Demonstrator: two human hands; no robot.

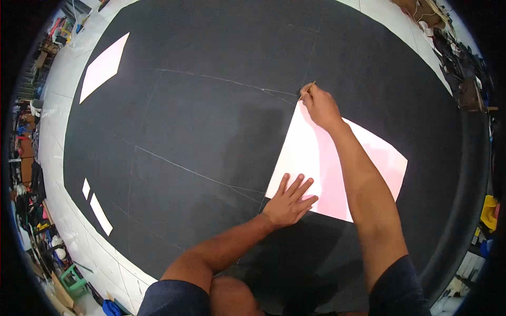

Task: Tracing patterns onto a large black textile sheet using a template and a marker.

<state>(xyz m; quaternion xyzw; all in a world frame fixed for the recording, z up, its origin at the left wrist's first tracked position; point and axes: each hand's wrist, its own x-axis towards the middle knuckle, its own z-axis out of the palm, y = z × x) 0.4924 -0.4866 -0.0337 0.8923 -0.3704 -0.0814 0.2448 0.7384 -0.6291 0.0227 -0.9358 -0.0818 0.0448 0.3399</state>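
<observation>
A large pale pink pattern sheet (331, 181) lies flat on a wide spread of black material (211, 126). My left hand (289, 203) presses on its near left corner with the fingers spread. At its far left corner, my right hand (320, 105) is closed in a pinch around a slim pencil-like marking tool (314, 82), most of which the fingers hide. My right forearm crosses over the sheet and covers part of it. Thin pale lines run across the black material to the left of the sheet, some of them meeting its left edge.
A pale four-sided piece (105, 68) lies at the far left of the black material, with two small white strips (100, 215) nearer me. A thick rolled edge (469, 195) runs along the right. Cluttered goods and a green stool (73, 282) stand beyond the white floor (52, 137).
</observation>
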